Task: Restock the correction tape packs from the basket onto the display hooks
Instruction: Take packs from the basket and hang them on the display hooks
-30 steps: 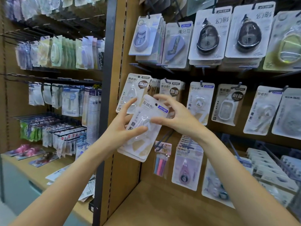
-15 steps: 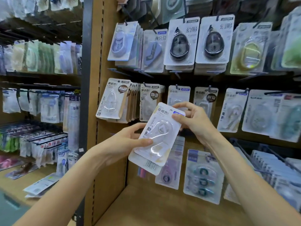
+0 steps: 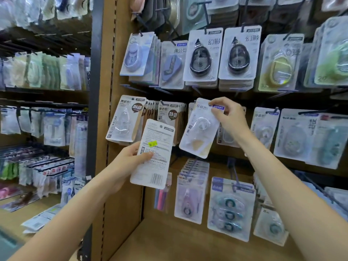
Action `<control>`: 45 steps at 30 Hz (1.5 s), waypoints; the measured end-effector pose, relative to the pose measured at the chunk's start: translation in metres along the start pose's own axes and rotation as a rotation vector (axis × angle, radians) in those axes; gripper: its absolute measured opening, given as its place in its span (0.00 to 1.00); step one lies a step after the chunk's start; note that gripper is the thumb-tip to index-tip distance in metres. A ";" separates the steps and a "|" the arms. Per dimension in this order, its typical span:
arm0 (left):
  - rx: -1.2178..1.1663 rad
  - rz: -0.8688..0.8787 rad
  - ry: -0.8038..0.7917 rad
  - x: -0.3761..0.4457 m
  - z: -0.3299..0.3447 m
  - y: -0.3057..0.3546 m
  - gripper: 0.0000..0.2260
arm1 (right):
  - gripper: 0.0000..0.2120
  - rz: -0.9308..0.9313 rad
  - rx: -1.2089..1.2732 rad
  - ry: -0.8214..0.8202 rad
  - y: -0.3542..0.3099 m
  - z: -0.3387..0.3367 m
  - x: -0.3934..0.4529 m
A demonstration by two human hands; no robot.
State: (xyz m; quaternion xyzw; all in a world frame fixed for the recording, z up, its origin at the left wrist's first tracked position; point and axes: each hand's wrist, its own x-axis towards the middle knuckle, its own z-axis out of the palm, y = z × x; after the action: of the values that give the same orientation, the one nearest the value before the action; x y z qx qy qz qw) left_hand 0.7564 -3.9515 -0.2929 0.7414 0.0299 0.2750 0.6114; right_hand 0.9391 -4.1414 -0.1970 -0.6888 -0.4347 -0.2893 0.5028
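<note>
My right hand (image 3: 228, 114) pinches the top right corner of a clear correction tape pack (image 3: 199, 129) and holds it up, tilted, in front of the middle row of hooks. Its top edge is level with the hanging packs there; the hook behind it is hidden. Lower and to the left, my left hand (image 3: 130, 162) holds a second pack (image 3: 153, 154) with its printed back, yellow sticker and barcode facing me. Hanging packs of the same clear kind (image 3: 125, 117) fill the hook at the row's left end. The basket is out of view.
The wooden pegboard (image 3: 122, 185) carries rows of hooks with other tape packs: black ones (image 3: 200, 55) above, multi-packs (image 3: 228, 210) below. A dark upright post (image 3: 95, 91) separates this bay from stationery shelves on the left. A wooden shelf (image 3: 169, 243) runs along the bottom.
The two packs, held together before, are now apart. My right hand has lifted the front pack up and right toward the middle row, while the left hand keeps the back-facing pack lower.
</note>
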 end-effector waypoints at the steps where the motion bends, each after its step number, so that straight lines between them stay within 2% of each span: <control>1: 0.004 0.010 -0.003 0.001 0.000 0.001 0.11 | 0.10 0.001 0.008 -0.024 0.000 0.001 0.001; 8: -0.050 0.072 0.069 0.007 0.014 0.001 0.10 | 0.13 -0.068 0.106 -0.063 -0.010 -0.004 -0.009; 11: -0.129 0.068 0.103 0.006 0.020 -0.001 0.11 | 0.14 -0.088 0.011 -0.086 -0.018 0.007 0.001; 14: -0.159 0.066 0.122 0.004 0.023 -0.003 0.10 | 0.14 -0.034 -0.045 -0.067 -0.014 0.017 0.008; 21: 0.068 0.200 0.101 -0.004 0.022 -0.002 0.09 | 0.14 -0.004 -0.095 0.006 -0.022 0.023 0.010; 25: 0.108 0.229 0.094 -0.010 0.019 -0.002 0.09 | 0.14 0.094 -0.058 0.033 -0.031 0.025 0.015; 29: 0.082 0.216 0.130 -0.014 0.013 -0.007 0.11 | 0.14 0.237 -0.054 -0.012 -0.024 0.029 0.023; 31: 0.067 0.212 0.151 -0.015 0.011 -0.008 0.11 | 0.20 0.265 -0.156 -0.084 -0.011 0.032 0.024; 33: 0.061 0.213 0.168 -0.014 0.011 -0.008 0.11 | 0.28 0.303 -0.402 -0.184 -0.004 0.036 0.017; 34: 0.068 0.217 0.180 -0.012 0.012 -0.007 0.11 | 0.28 0.310 -0.512 -0.161 -0.006 0.037 0.009; 35: 0.084 0.228 0.197 -0.011 0.012 -0.006 0.10 | 0.26 0.267 -0.555 -0.069 -0.010 0.037 -0.002; 37: 0.162 0.291 0.238 -0.009 0.015 -0.005 0.11 | 0.16 0.096 -0.393 0.099 -0.023 0.035 -0.030; 38: 0.242 0.343 0.252 -0.008 0.019 -0.005 0.11 | 0.12 0.084 -0.195 0.053 -0.033 0.034 -0.047; 40: 0.476 0.469 0.270 -0.005 0.035 -0.005 0.12 | 0.17 0.239 0.266 -0.307 -0.059 0.033 -0.076; 41: 0.594 0.535 0.277 -0.004 0.044 -0.006 0.14 | 0.21 0.332 0.430 -0.427 -0.064 0.032 -0.083; 42: 0.688 0.585 0.267 -0.003 0.052 -0.007 0.16 | 0.23 0.390 0.500 -0.454 -0.065 0.031 -0.084; 45: 0.826 0.650 0.079 0.001 0.060 -0.011 0.26 | 0.15 0.441 0.552 -0.258 -0.057 0.023 -0.077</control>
State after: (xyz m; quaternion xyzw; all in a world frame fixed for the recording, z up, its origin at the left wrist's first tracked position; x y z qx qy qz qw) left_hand 0.7871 -4.0014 -0.3092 0.8806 -0.0726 0.4437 0.1497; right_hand 0.8528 -4.1372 -0.2434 -0.6353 -0.3973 0.0431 0.6608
